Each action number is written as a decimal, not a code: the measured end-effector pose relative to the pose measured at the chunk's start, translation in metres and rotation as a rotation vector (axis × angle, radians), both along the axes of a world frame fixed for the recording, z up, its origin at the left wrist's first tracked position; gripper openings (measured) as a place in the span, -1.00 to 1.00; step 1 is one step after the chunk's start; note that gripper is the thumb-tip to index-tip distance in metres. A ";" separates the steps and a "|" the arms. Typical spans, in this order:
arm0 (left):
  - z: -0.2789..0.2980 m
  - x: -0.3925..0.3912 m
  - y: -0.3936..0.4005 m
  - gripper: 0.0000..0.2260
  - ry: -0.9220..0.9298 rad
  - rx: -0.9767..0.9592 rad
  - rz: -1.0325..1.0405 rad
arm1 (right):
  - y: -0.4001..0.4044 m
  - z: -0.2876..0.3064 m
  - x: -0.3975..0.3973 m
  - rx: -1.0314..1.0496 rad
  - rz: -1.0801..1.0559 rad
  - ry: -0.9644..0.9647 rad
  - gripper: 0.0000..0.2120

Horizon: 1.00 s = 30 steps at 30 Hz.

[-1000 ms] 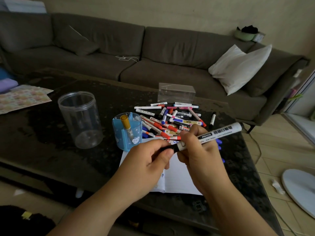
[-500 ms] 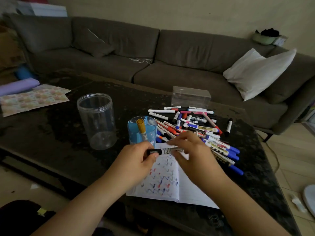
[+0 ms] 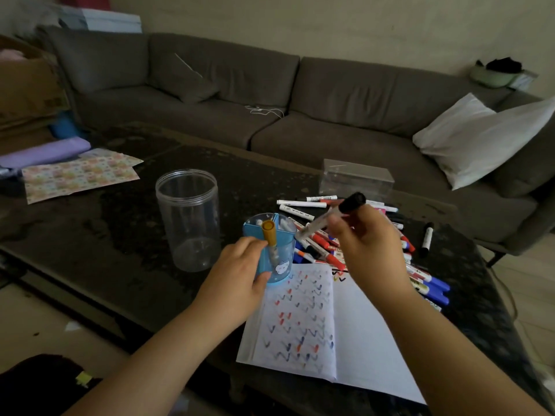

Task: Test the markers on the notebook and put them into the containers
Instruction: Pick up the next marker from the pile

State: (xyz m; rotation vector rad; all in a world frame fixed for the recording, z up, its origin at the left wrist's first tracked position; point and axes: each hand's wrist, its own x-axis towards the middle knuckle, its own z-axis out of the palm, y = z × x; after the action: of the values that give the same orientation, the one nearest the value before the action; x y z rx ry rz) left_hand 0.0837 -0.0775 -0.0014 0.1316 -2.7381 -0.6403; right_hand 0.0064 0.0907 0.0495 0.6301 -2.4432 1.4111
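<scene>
The right hand [image 3: 365, 247] pinches a black-capped marker [image 3: 332, 216] near mid-barrel. The marker's long axis runs from the cap at 2 o'clock down to the free end at 8 o'clock, and that lower end points at the blue pen holder [image 3: 271, 250], which lies at 8 o'clock from the grip, just beside it. The left hand [image 3: 240, 271] wraps the holder's near wall and steadies it; a yellow marker [image 3: 269, 235] already stands inside. The right hand is the nearer one for insertion — the barrel must tip toward upright first. Which compartment lies under the tip is unclear, probably the right one.

Half a second earlier both hands held the marker level above the notebook [image 3: 303, 319]; it now sits raised and tilted — the left hand has shifted to the holder.
</scene>
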 end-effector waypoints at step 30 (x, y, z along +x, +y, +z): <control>-0.048 -0.028 0.045 -0.61 -0.091 0.147 -0.070 | 0.048 -0.107 -0.058 0.548 -0.146 -0.291 -0.61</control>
State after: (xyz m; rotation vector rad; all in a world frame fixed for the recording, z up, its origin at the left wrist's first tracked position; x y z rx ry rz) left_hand 0.0561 -0.0327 -0.0494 0.1011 -2.7919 -0.8753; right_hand -0.0520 0.1382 -0.0580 0.3505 -3.0646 0.8174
